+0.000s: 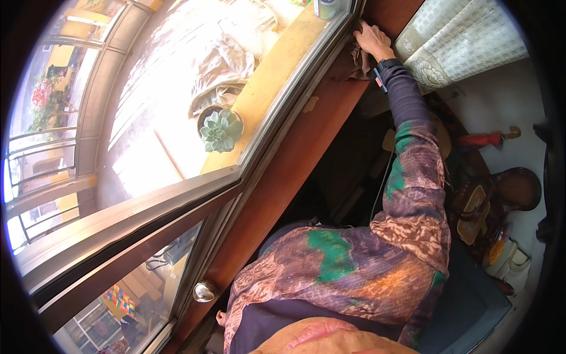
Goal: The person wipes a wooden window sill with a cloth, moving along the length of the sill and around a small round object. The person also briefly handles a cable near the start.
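Note:
My right hand (373, 40) reaches to the far corner of the window, with a bunched brown cloth (360, 57) under its palm and fingers. It rests on the reddish-brown wooden windowsill (300, 141), right beside the metal window track (305, 84). A dark wristband device (384, 73) sits on that wrist. Of my left hand (221, 317), only a small part shows at the left edge of my patterned top (336, 261); whatever it holds is hidden.
Outside, a potted succulent (221, 130) stands on a yellow ledge (274, 66), a can (327, 9) farther along. A sliding window sash (132, 221) crosses the left side. A round metal knob (203, 292) sits by the sill. A pale curtain (460, 44) hangs at right, above a red umbrella (482, 140).

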A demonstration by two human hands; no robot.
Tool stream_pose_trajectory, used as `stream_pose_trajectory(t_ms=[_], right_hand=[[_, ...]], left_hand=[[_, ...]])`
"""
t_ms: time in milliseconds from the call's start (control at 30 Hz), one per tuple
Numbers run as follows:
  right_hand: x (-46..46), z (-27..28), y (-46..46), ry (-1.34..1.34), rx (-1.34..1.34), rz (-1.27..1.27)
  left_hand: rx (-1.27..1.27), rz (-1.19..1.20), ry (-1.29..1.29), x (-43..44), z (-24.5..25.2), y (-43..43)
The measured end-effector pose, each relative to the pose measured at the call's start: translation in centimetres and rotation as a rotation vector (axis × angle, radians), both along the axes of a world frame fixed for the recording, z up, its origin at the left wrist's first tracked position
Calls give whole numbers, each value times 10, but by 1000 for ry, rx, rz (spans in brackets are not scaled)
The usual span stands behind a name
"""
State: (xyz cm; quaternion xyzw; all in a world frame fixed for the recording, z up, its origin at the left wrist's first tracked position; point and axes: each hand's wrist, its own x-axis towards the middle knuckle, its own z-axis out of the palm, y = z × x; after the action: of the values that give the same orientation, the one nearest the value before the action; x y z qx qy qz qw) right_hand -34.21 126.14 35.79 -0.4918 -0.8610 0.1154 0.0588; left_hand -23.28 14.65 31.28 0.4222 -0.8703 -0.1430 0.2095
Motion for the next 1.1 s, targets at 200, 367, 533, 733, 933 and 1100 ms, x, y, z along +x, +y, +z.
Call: stream_pose_trajectory(t_ms=[200,367,533,733,933,1100], right_hand=[[-1,8,13,3,1,131],[13,8,-46,-58,35,364],[29,5,-94,30,11,415],[23,10,-63,19,85,253],[16,6,-56,0,34,310],[22,7,-101,19,-7,446]], left_hand=[[13,-10,-6,-3,-4,-6],[35,-26,-8,-8,-7,-11],[63,-35,-7,-12,-5,-12],[80,-42,-4,-14,2,-17],[133,-32,16,-11,10,-35],[103,-61,-9,-20,-1,-42]])
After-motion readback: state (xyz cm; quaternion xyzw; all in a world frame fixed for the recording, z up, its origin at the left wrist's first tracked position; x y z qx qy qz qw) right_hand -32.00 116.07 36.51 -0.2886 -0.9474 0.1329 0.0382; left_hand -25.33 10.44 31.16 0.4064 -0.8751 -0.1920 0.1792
